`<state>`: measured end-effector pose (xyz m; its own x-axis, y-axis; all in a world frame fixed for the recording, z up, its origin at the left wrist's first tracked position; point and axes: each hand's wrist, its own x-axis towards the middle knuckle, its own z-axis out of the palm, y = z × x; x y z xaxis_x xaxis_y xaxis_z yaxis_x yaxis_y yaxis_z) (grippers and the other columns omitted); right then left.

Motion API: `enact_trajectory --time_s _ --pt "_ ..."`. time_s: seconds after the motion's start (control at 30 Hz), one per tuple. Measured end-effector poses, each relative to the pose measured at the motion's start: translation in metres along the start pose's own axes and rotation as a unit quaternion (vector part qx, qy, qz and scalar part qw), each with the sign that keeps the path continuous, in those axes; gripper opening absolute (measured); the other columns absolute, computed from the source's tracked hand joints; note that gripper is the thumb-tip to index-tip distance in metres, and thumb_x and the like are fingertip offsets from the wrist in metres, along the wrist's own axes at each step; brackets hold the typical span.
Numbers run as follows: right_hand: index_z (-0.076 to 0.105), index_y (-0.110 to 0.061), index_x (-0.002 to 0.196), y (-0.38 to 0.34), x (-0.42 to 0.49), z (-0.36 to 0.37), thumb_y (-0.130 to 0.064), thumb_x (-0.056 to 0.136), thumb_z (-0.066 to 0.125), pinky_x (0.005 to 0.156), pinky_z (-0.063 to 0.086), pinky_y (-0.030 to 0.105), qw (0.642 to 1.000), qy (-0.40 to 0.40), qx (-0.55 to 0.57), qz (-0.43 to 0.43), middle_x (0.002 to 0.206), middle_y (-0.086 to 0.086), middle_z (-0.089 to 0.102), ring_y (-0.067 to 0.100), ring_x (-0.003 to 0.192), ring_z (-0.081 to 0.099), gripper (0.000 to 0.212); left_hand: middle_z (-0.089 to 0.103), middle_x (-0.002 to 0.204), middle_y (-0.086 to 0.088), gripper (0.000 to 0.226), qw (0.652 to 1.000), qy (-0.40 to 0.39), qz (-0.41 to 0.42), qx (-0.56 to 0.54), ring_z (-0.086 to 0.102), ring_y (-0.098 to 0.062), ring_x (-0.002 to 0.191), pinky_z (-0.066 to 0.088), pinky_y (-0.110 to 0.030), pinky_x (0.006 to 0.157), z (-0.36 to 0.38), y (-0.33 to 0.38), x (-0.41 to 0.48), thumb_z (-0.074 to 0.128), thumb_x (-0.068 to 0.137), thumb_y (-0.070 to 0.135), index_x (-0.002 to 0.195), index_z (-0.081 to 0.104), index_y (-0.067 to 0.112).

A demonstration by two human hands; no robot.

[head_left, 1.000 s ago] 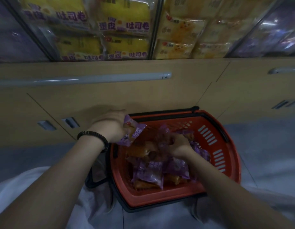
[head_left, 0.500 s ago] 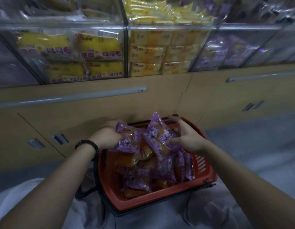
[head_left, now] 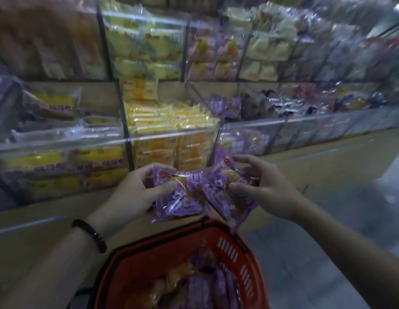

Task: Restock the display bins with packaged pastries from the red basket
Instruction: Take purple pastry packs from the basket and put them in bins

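Nearest, the red basket (head_left: 229, 248) sits low below your arms, purple packets left inside. Above it, your left hand (head_left: 129, 197) pinches one cluster of purple pastry packets (head_left: 180, 192), thumb over fingers. Your right hand (head_left: 267, 188) clamps a second bunch from the side. You hold both together, likely to carry more per trip. Beyond, the clear bin (head_left: 250, 126) with matching purple packets looks like the target, right of the yellow ones.

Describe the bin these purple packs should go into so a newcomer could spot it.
Start at the lower row of clear display bins. Just right of the bin of yellow packs sits the target bin. It alone holds purple wrappers matching the purple packs in hand.
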<state>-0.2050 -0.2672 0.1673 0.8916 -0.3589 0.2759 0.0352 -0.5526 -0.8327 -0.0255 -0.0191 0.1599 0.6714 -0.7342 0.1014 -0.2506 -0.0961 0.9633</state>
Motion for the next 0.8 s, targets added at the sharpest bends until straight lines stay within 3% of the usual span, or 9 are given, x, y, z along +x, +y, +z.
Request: enact_trajectory --time_s 0.13,0.23,0.3,0.4,0.47,0.57,0.63,0.7,0.8 --pt "0.066 -0.018 0.128 -0.03 0.025 -0.059 -0.017 0.091 0.08 0.089 0.061 0.046 0.994 0.045 -0.059 -0.086 0.113 -0.003 0.078 0.015 0.106 0.075 0.039 0.081 0.093 0.0 0.028 0.994 -0.008 0.097 0.051 0.079 -0.016 0.086 0.063 -0.039 0.076 -0.007 0.073 0.034 0.076 0.082 0.035 0.109 0.074 0.031" --pt "0.067 -0.023 0.119 -0.047 0.044 -0.098 -0.01 0.094 0.076 0.079 0.061 0.05 0.979 0.086 -0.126 -0.132 0.099 -0.001 0.077 0.019 0.089 0.074 0.029 0.08 0.089 0.004 0.03 0.984 0.016 0.161 0.078 0.078 -0.013 0.08 0.064 -0.034 0.065 -0.009 0.118 0.07 0.08 0.073 0.043 0.102 0.075 0.039" --pt "0.067 -0.027 0.118 -0.051 0.062 -0.118 -0.01 0.093 0.076 0.077 0.059 0.041 0.963 0.107 -0.196 -0.149 0.097 -0.007 0.073 0.018 0.087 0.069 0.031 0.08 0.087 0.002 0.037 0.983 0.041 0.171 0.058 0.078 -0.015 0.073 0.062 -0.032 0.057 -0.007 0.136 0.1 0.079 0.068 0.047 0.103 0.074 0.037" --pt "0.07 -0.026 0.125 -0.05 0.099 -0.145 -0.013 0.087 0.082 0.082 0.043 0.01 0.924 0.135 -0.32 -0.161 0.104 -0.017 0.06 0.007 0.095 0.058 0.042 0.079 0.089 -0.004 0.026 0.98 0.077 0.182 0.033 0.076 -0.015 0.069 0.057 -0.031 0.052 -0.003 0.146 0.155 0.077 0.09 0.022 0.114 0.07 0.028" --pt "0.072 -0.022 0.127 -0.047 0.127 -0.161 -0.013 0.086 0.083 0.078 0.041 0.005 0.913 0.137 -0.354 -0.147 0.104 -0.01 0.064 0.012 0.097 0.062 0.043 0.078 0.095 -0.003 0.026 0.976 0.105 0.186 0.028 0.077 -0.012 0.072 0.06 -0.032 0.056 0.001 0.146 0.19 0.073 0.095 0.015 0.118 0.067 0.027" --pt "0.071 -0.024 0.128 -0.043 0.169 -0.173 -0.02 0.089 0.082 0.09 0.052 0.034 0.896 0.13 -0.408 -0.118 0.11 -0.001 0.069 0.022 0.105 0.065 0.041 0.077 0.096 -0.002 0.026 0.966 0.152 0.204 0.055 0.078 -0.018 0.08 0.066 -0.042 0.064 0.006 0.139 0.24 0.074 0.096 0.022 0.118 0.064 0.031" --pt "0.068 -0.031 0.131 -0.04 0.197 -0.174 -0.028 0.092 0.077 0.102 0.046 0.048 0.87 0.12 -0.471 -0.082 0.118 -0.002 0.069 0.024 0.114 0.061 0.04 0.077 0.094 -0.001 0.024 0.961 0.168 0.21 0.06 0.078 -0.022 0.081 0.066 -0.05 0.066 0.01 0.133 0.265 0.074 0.096 0.027 0.113 0.063 0.038" --pt "0.067 -0.035 0.13 -0.034 0.224 -0.169 -0.03 0.094 0.072 0.102 0.045 0.047 0.847 0.087 -0.52 -0.067 0.119 -0.005 0.068 0.022 0.115 0.058 0.036 0.076 0.089 0.001 0.024 0.953 0.192 0.225 0.067 0.077 -0.021 0.08 0.066 -0.048 0.065 0.012 0.122 0.285 0.073 0.097 0.026 0.111 0.061 0.041" --pt "0.066 -0.034 0.12 -0.017 0.263 -0.155 -0.025 0.093 0.069 0.087 0.057 0.043 0.833 0.013 -0.553 -0.033 0.114 -0.002 0.069 0.025 0.107 0.064 0.029 0.074 0.089 -0.007 0.028 0.935 0.23 0.248 0.105 0.074 -0.031 0.078 0.063 -0.053 0.061 0.011 0.103 0.308 0.074 0.096 0.027 0.114 0.059 0.044"
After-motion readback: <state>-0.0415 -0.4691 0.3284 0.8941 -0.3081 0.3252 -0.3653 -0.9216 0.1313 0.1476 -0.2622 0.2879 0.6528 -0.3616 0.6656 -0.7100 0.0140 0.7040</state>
